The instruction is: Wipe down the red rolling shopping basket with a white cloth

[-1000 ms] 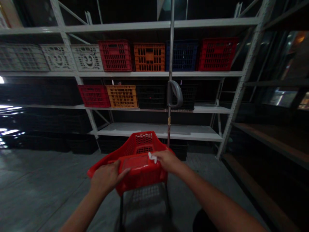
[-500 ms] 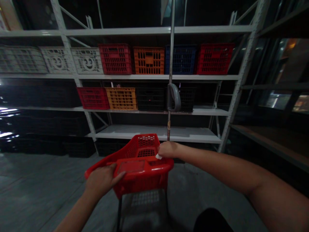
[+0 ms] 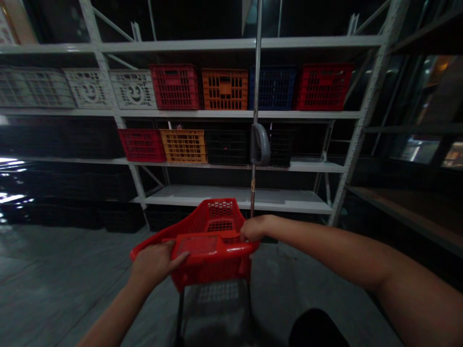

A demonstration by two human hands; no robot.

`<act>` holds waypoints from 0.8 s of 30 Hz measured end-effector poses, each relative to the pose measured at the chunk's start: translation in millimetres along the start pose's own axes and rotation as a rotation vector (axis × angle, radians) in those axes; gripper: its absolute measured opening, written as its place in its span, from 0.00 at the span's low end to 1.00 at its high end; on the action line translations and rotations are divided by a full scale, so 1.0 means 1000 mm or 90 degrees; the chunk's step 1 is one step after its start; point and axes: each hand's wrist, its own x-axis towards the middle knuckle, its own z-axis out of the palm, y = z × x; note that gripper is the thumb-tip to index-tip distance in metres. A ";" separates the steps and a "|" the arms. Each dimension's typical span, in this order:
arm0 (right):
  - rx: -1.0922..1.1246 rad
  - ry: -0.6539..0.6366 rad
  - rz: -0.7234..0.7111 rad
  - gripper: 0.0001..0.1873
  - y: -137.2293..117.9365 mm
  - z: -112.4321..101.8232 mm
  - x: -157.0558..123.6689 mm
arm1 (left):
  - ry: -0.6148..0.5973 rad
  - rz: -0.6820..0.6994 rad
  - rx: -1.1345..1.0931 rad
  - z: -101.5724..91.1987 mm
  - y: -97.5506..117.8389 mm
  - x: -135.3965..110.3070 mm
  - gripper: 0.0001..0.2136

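My red cart stands right in front of me on the grey floor, its basket pointing away toward a tall white rack. My left hand is wrapped over the left end of the cart's handle, thumb lying along the bar. My right hand is bent at the handle's right end with its fingertips hidden, so I can't tell whether it is closed on anything. Beneath the cart, a pale grid pattern shows on the floor. The room around the cart is dim, with bright streaks glaring far to its left. Just beyond the cart's right side rises a metal pole bearing a grey loop; its foot is out of my sight. Past the cart, the rack's upper row carries white crates, then red, an orange crate, a blue crate and red again. The row below holds a red crate, a yellow crate and black crates. Well right of the cart runs a brownish shelf, mostly in shadow.
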 end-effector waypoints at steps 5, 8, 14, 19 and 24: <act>0.032 0.046 -0.003 0.11 -0.004 -0.003 -0.003 | -0.006 -0.010 -0.003 0.000 -0.003 0.007 0.32; 0.074 0.043 -0.016 0.08 -0.002 -0.007 -0.012 | 0.000 -0.005 -0.013 0.003 -0.007 0.012 0.32; 0.660 0.231 -0.009 0.10 0.015 0.005 -0.055 | 0.031 0.049 -0.057 0.012 -0.037 0.024 0.29; 0.909 0.671 0.099 0.15 0.030 0.028 -0.067 | 0.146 0.062 -0.066 0.015 -0.049 0.025 0.24; 0.840 0.760 0.108 0.12 0.007 0.042 -0.031 | 0.331 0.031 -0.142 0.000 0.005 0.007 0.21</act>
